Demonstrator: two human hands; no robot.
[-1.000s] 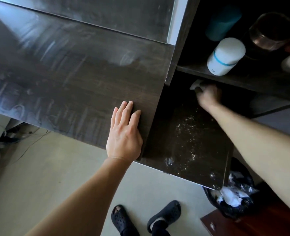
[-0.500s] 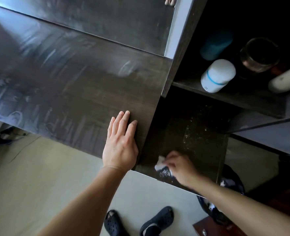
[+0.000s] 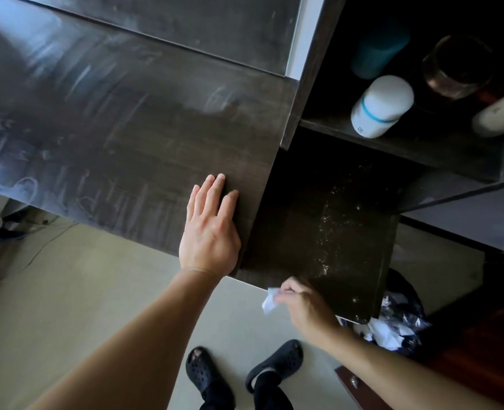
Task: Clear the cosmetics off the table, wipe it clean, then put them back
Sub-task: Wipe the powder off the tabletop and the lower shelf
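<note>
A: Table (image 3: 126, 128) looks streaked under the flat, spread left hand (image 3: 209, 232).
B: Right hand (image 3: 304, 306) pinches a white tissue (image 3: 270, 300) just off the front edge of the speckled lower shelf (image 3: 318, 232), bin (image 3: 398, 329) beside it.

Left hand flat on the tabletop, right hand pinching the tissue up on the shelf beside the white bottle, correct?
Not quite. In the head view the right hand pinches the tissue at the front edge of the lower surface, away from the white bottle. The left hand is flat on the tabletop.
</note>
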